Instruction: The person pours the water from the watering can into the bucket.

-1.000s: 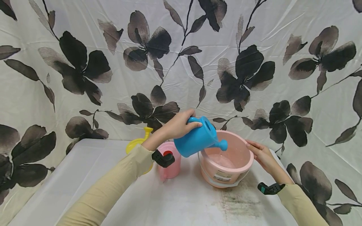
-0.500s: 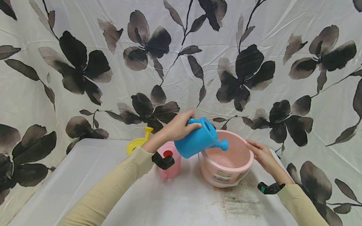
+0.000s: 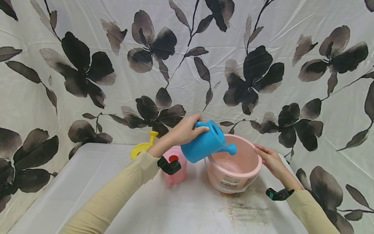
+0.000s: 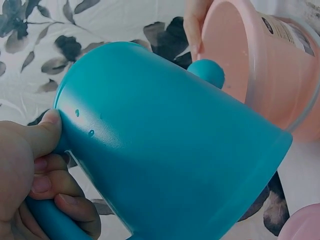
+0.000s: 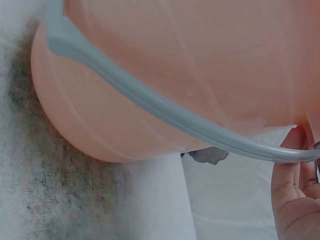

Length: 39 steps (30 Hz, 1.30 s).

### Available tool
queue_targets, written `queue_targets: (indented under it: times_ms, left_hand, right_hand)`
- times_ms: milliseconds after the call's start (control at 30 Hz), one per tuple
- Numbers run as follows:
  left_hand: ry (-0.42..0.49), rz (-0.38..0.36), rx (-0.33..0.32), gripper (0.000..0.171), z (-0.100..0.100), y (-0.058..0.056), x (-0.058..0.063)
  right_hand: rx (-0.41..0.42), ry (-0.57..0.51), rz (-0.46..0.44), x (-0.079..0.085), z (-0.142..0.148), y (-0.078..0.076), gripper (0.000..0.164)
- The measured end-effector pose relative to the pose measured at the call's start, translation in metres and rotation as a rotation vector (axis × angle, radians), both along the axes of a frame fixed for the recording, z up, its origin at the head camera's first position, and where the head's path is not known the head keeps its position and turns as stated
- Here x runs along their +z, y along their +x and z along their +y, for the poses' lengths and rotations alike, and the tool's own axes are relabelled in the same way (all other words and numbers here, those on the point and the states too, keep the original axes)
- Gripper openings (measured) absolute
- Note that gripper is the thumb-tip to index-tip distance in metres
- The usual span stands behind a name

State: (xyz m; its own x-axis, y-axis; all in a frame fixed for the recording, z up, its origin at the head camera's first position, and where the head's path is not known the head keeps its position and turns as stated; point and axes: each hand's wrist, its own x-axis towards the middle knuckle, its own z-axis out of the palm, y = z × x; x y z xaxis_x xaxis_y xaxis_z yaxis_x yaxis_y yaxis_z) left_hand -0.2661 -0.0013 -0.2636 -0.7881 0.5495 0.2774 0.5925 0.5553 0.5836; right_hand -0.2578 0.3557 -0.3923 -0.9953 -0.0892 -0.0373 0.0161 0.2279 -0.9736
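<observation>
A blue watering can (image 3: 201, 143) is tilted over the near-left rim of a pink bucket (image 3: 233, 182), its round spout head above the bucket's opening. My left hand (image 3: 185, 130) grips the can's handle; in the left wrist view the thumb (image 4: 47, 132) lies near the can's edge and the fingers curl round the handle. My right hand (image 3: 271, 161) holds the bucket's right rim. In the right wrist view the bucket's grey bail handle (image 5: 165, 110) hangs across its side, and the right hand (image 5: 297, 195) reaches up at the rim, partly cut off.
Left of the bucket stands a pink watering can (image 3: 178, 169) with a red opening. Behind the left forearm is a yellow watering can (image 3: 140, 149), mostly hidden. A white table (image 3: 163, 214) bears dark stains (image 3: 248, 208) near the bucket. Floral cloth (image 3: 187, 65) hangs behind.
</observation>
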Motion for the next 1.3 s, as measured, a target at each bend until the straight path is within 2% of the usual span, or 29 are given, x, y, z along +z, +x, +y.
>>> queue_targets:
  times_ms: [900, 1300]
  left_hand:
    - [-0.027, 0.004, 0.022, 0.024, 0.0003, 0.0039, -0.0022]
    - [-0.026, 0.012, 0.018, 0.025, 0.0006, 0.0025, -0.0034]
  right_hand:
    - [0.008, -0.023, 0.013, -0.0014, 0.0006, 0.0006, 0.068]
    - [-0.001, 0.002, -0.001, -0.0002, -0.0002, 0.0011, 0.069]
